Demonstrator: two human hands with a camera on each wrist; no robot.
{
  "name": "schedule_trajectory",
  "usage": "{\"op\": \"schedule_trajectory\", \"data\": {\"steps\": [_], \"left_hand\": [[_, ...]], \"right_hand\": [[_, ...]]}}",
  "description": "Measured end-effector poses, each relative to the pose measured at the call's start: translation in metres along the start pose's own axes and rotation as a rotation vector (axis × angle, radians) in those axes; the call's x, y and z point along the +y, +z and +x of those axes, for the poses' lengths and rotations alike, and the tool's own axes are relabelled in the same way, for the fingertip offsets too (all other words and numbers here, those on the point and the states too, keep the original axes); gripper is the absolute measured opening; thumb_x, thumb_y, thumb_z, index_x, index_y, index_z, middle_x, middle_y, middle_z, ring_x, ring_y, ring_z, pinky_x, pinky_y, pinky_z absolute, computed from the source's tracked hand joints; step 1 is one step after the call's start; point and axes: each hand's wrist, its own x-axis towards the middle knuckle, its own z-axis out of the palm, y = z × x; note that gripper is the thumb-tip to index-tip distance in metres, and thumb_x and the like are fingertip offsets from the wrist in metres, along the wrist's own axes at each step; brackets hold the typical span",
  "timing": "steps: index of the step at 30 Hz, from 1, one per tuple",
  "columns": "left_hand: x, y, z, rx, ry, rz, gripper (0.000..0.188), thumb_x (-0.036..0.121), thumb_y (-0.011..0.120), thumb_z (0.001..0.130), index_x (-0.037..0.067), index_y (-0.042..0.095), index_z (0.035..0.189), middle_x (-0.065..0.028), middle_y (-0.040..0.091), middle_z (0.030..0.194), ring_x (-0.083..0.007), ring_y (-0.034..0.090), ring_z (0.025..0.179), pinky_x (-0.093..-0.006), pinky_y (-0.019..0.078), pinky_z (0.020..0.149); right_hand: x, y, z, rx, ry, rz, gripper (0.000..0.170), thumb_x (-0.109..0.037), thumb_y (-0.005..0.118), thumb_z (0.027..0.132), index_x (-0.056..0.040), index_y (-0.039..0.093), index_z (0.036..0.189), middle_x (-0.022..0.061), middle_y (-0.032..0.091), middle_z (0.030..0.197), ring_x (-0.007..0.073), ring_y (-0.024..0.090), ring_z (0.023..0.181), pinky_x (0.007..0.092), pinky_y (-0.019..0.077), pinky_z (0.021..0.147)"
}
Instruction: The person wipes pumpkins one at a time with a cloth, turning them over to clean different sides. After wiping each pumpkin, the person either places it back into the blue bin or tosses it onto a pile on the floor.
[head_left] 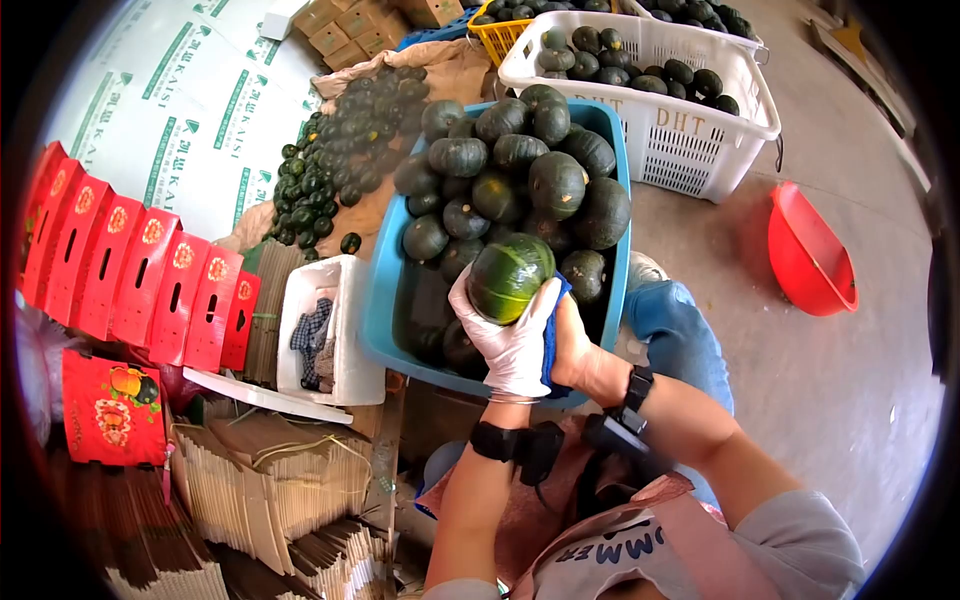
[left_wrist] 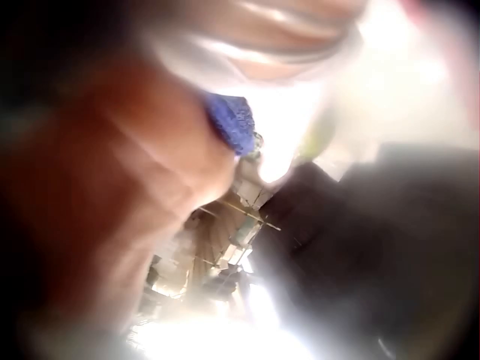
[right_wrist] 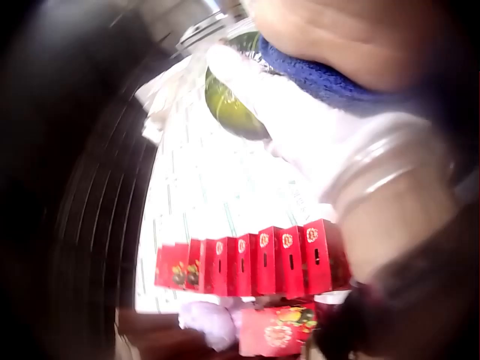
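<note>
A green squash with pale yellow-green stripes is held up over the front of a blue tub. My left hand, in a white glove, grips it from below and the left, fingers curled round its side. On the right, my bare right hand holds a blue cloth up against the squash and the glove. Several dark green squashes are piled in the tub behind. In the right wrist view, the gloved thumb lies across the shiny squash. The left wrist view is blurred, with the blue cloth near its middle.
White crates of squashes stand behind the tub, and a red basin sits on the floor at right. To the left are a white foam box, red gift boxes, stacked flat cardboard and a squash heap.
</note>
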Motion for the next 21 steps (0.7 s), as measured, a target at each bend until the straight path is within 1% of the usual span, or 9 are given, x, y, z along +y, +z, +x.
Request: {"op": "schedule_trajectory", "data": {"steps": [4, 7, 9, 10, 11, 13, 17, 19, 21], "left_hand": [[0.010, -0.020, 0.016, -0.093, -0.225, -0.216, 0.039, 0.020, 0.067, 0.086, 0.006, 0.046, 0.116, -0.0047, 0.050, 0.113, -0.0149, 0.053, 0.096, -0.0308, 0.0462, 0.090], [0.019, -0.034, 0.027, -0.288, -0.011, -0.075, 0.049, 0.025, 0.058, 0.087, 0.004, 0.045, 0.130, -0.0063, 0.048, 0.116, -0.0169, 0.049, 0.107, -0.0334, 0.0400, 0.098], [0.020, -0.023, 0.022, -0.214, -0.162, -0.330, 0.053, 0.021, 0.058, 0.091, 0.005, 0.043, 0.139, -0.0079, 0.050, 0.126, -0.0180, 0.048, 0.115, -0.0330, 0.0375, 0.102], [0.017, -0.021, 0.023, -0.157, -0.187, -0.270, 0.047, 0.019, 0.058, 0.093, 0.004, 0.047, 0.135, -0.0073, 0.052, 0.124, -0.0170, 0.050, 0.112, -0.0318, 0.0385, 0.101], [0.015, -0.020, 0.024, -0.101, -0.213, -0.211, 0.040, 0.018, 0.058, 0.094, 0.003, 0.052, 0.131, -0.0068, 0.055, 0.121, -0.0161, 0.051, 0.110, -0.0305, 0.0396, 0.100], [-0.001, -0.032, 0.026, -0.137, -0.011, 0.068, 0.028, 0.020, 0.059, 0.097, 0.003, 0.059, 0.120, -0.0030, 0.058, 0.113, -0.0127, 0.054, 0.102, -0.0271, 0.0445, 0.093], [0.004, -0.032, 0.020, -0.142, -0.248, -0.104, 0.030, 0.021, 0.049, 0.099, 0.003, 0.059, 0.122, -0.0086, 0.059, 0.119, -0.0188, 0.055, 0.110, -0.0323, 0.0417, 0.099], [0.018, -0.024, 0.016, -0.120, -0.340, -0.360, 0.028, 0.012, 0.057, 0.092, 0.006, 0.058, 0.119, -0.0047, 0.060, 0.111, -0.0143, 0.056, 0.101, -0.0286, 0.0459, 0.091], [0.012, -0.026, 0.011, -0.163, -0.358, -0.509, 0.032, 0.017, 0.056, 0.091, 0.007, 0.057, 0.121, -0.0079, 0.061, 0.113, -0.0187, 0.058, 0.102, -0.0318, 0.0467, 0.093]], "right_hand": [[-0.019, -0.006, 0.026, -0.100, -0.042, -0.020, 0.053, -0.052, 0.040, 0.097, -0.0077, 0.063, 0.116, 0.0102, 0.066, 0.119, 0.0247, 0.064, 0.104, 0.0378, 0.0485, 0.097], [-0.024, -0.009, 0.034, 0.115, -0.164, -0.248, 0.045, -0.042, 0.042, 0.098, -0.0048, 0.062, 0.114, 0.0115, 0.067, 0.108, 0.0247, 0.066, 0.093, 0.0372, 0.0514, 0.089], [-0.009, 0.007, 0.018, 0.298, -0.431, -0.550, 0.038, -0.030, 0.043, 0.098, 0.0010, 0.059, 0.112, 0.0149, 0.065, 0.100, 0.0303, 0.064, 0.093, 0.0387, 0.0492, 0.087], [0.005, -0.018, 0.022, 0.283, -0.764, -1.020, 0.035, -0.027, 0.043, 0.098, 0.0012, 0.059, 0.111, 0.0183, 0.063, 0.101, 0.0350, 0.061, 0.094, 0.0398, 0.0480, 0.088], [0.014, -0.015, 0.017, 0.251, -1.095, -1.492, 0.033, -0.024, 0.043, 0.098, 0.0014, 0.059, 0.110, 0.0217, 0.062, 0.102, 0.0398, 0.059, 0.095, 0.0408, 0.0468, 0.090], [0.018, -0.005, -0.001, -0.009, -1.300, -1.615, 0.024, -0.016, 0.050, 0.092, 0.0007, 0.061, 0.106, 0.0275, 0.056, 0.117, 0.0462, 0.053, 0.110, 0.0472, 0.0410, 0.098], [0.020, -0.019, 0.012, 0.090, -1.101, -1.374, 0.023, -0.015, 0.055, 0.085, -0.0002, 0.064, 0.101, 0.0257, 0.064, 0.106, 0.0434, 0.061, 0.100, 0.0454, 0.0471, 0.090], [0.007, -0.029, 0.031, 0.386, -0.610, -1.092, 0.033, -0.026, 0.051, 0.089, 0.0035, 0.066, 0.095, 0.0230, 0.068, 0.091, 0.0306, 0.069, 0.083, 0.0407, 0.0517, 0.078], [-0.020, 0.001, 0.023, 0.287, -0.369, -0.644, 0.038, -0.031, 0.049, 0.093, 0.0015, 0.067, 0.098, 0.0169, 0.070, 0.095, 0.0250, 0.068, 0.084, 0.0373, 0.0529, 0.077]]}}
